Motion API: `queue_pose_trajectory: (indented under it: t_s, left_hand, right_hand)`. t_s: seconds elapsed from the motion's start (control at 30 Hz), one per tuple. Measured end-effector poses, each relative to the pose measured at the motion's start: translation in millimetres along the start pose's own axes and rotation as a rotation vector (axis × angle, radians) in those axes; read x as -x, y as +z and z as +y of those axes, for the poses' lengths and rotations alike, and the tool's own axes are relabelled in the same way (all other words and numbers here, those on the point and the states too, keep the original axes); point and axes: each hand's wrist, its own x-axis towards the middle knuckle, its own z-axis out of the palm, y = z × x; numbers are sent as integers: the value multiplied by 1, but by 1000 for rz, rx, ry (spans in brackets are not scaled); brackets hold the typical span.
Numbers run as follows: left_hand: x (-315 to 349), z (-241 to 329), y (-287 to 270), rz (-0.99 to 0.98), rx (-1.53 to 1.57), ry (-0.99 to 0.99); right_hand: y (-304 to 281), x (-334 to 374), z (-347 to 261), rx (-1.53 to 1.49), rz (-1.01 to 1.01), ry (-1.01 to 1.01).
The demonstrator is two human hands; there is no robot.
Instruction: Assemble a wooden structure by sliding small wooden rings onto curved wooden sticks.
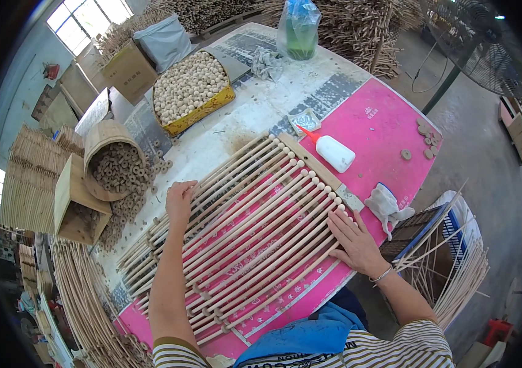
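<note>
A row of long wooden rods [253,230] lies side by side across the table, most with a round wooden ball [304,173] on the right end. Several carry small wooden rings [202,295] near their left ends. My right hand [358,245] rests flat over the near ball ends, fingers stretched out. At the far left side of the row, my left hand [179,201] has its fingers curled together beside the outermost rods; what they pinch, if anything, is hidden. Along the ball ends runs a wooden strip [313,161].
A wooden barrel [102,138] spills rings onto the table's left side. Behind stands a yellow box [202,110] of balls. A red-tipped glue bottle [334,153] and white glove [386,205] lie right of the rods. A basket of sticks [457,270] and a fan [478,43] flank the table.
</note>
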Motion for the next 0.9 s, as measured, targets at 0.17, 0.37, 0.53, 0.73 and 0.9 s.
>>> queue_pose_trajectory:
  t_s: [0.17, 0.37, 0.53, 0.73, 0.9]
  left_hand:
    - [0, 4, 4, 8, 0, 38]
    - [8, 9, 6, 30, 19, 62]
    - [28, 10, 5, 106, -97, 117]
    - [41, 22, 19, 129, -246, 144]
    - [43, 22, 21, 120, -272, 113]
  right_hand:
    - [-1, -2, 1, -7, 0, -3]
    - [-18, -10, -6, -29, 68, 20]
    - [-50, -70, 23, -50, 491, 165]
    - [-35, -132, 75, -188, 330, 454]
    - [-16, -141, 89, -131, 314, 513]
